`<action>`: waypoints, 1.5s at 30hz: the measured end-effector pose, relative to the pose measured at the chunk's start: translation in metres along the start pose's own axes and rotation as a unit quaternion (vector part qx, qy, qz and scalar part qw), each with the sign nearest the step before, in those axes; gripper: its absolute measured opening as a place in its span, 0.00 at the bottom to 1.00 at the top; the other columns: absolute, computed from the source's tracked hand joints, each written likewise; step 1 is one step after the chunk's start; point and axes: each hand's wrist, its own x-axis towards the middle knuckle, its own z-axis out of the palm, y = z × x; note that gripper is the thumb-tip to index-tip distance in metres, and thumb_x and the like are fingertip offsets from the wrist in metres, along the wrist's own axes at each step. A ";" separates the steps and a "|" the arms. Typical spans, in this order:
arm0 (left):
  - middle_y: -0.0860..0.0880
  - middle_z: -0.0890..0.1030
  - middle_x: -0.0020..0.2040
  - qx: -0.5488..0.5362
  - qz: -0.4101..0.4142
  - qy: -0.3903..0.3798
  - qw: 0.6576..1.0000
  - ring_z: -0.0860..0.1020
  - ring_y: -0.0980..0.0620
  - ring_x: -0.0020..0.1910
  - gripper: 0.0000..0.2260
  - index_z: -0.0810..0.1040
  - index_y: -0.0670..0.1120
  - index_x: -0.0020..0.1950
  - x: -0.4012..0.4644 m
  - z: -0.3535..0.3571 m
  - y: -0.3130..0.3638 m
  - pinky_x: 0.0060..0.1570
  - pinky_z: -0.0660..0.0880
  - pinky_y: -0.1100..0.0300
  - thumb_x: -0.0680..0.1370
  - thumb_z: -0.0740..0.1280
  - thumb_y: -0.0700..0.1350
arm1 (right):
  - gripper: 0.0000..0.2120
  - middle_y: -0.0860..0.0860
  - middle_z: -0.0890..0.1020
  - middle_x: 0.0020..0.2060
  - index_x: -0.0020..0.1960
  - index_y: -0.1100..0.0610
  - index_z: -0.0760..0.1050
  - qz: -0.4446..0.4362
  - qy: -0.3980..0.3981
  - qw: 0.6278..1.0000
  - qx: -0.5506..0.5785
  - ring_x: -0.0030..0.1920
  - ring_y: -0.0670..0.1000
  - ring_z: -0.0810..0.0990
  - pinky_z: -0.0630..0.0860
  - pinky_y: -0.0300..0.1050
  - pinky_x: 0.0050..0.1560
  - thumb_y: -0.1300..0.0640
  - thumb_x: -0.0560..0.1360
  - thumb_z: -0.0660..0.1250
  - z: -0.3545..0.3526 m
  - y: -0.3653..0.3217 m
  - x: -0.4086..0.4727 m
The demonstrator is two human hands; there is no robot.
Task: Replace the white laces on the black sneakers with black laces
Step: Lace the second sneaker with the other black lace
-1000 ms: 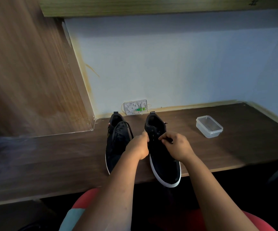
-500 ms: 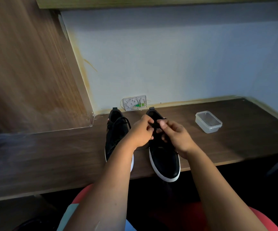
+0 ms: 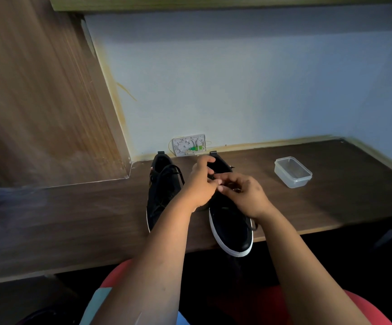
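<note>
Two black sneakers with white soles stand side by side on the dark wooden desk (image 3: 73,219), toes toward me. The left sneaker (image 3: 163,191) carries a black lace. Over the lacing area of the right sneaker (image 3: 231,221) both hands meet. My left hand (image 3: 201,184) and my right hand (image 3: 242,193) have curled fingers that pinch a thin black lace (image 3: 212,177) between them above the tongue. The eyelets under the hands are hidden. The right sneaker's toe juts past the desk's front edge.
A clear plastic container (image 3: 292,172) sits on the desk to the right of the shoes. A white wall socket plate (image 3: 189,145) is behind the heels. A wooden side panel (image 3: 37,102) rises at left. My red-clad lap is below the desk edge.
Both hands have moved up the right sneaker from mid-shoe toward its tongue and drawn closer together, fingertips now meeting on the lace. The sneakers have stayed in place.
</note>
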 end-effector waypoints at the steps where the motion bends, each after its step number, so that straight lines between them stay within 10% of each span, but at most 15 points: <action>1: 0.51 0.69 0.53 -0.007 -0.005 0.004 1.000 0.75 0.54 0.42 0.23 0.64 0.51 0.69 0.001 0.001 0.000 0.48 0.75 0.61 0.77 0.66 0.37 | 0.13 0.45 0.84 0.48 0.58 0.54 0.81 0.007 0.014 1.000 0.007 0.50 0.40 0.82 0.76 0.36 0.56 0.61 0.74 0.71 -0.001 0.003 0.000; 7: 0.48 0.77 0.50 -0.008 -0.095 0.095 0.991 0.80 0.48 0.46 0.03 0.74 0.48 0.51 0.006 0.013 -0.012 0.50 0.78 0.52 0.79 0.65 0.45 | 0.04 0.45 0.84 0.40 0.47 0.52 0.84 0.078 0.174 0.980 -0.051 0.40 0.37 0.80 0.72 0.24 0.41 0.57 0.72 0.73 -0.004 0.018 0.003; 11: 0.50 0.75 0.40 0.178 -0.120 0.101 0.972 0.73 0.51 0.39 0.17 0.75 0.44 0.46 0.000 0.025 -0.015 0.32 0.66 0.61 0.73 0.71 0.57 | 0.07 0.46 0.84 0.43 0.50 0.52 0.83 0.075 0.160 0.980 -0.093 0.42 0.40 0.79 0.73 0.26 0.44 0.61 0.74 0.70 0.003 0.024 0.003; 16: 0.50 0.64 0.23 0.090 -0.162 0.101 0.977 0.64 0.50 0.23 0.19 0.64 0.45 0.26 0.002 0.027 -0.014 0.24 0.58 0.62 0.73 0.69 0.48 | 0.13 0.53 0.85 0.49 0.56 0.56 0.81 0.019 0.097 0.975 -0.199 0.52 0.53 0.81 0.77 0.46 0.53 0.65 0.75 0.64 0.018 0.030 0.007; 28: 0.44 0.77 0.32 -0.098 -0.217 0.061 0.969 0.75 0.48 0.33 0.10 0.78 0.46 0.33 0.012 0.023 -0.036 0.41 0.77 0.52 0.73 0.73 0.43 | 0.09 0.52 0.82 0.39 0.46 0.55 0.82 0.004 0.110 0.971 -0.213 0.44 0.53 0.70 0.63 0.43 0.40 0.65 0.74 0.65 0.033 0.036 0.009; 36: 0.44 0.70 0.32 -0.102 -0.242 0.047 0.964 0.67 0.49 0.34 0.03 0.74 0.46 0.36 0.014 0.022 -0.041 0.35 0.64 0.54 0.69 0.65 0.41 | 0.10 0.46 0.82 0.41 0.47 0.51 0.74 0.099 0.149 0.983 -0.037 0.42 0.44 0.79 0.68 0.24 0.40 0.66 0.73 0.67 0.037 0.034 0.007; 45: 0.40 0.81 0.36 -0.090 -0.214 0.066 0.971 0.77 0.46 0.35 0.11 0.79 0.47 0.33 0.011 0.021 -0.040 0.39 0.75 0.55 0.74 0.71 0.36 | 0.13 0.45 0.84 0.41 0.50 0.49 0.73 0.093 0.072 0.993 -0.012 0.45 0.44 0.82 0.74 0.37 0.50 0.65 0.74 0.68 0.027 0.042 0.008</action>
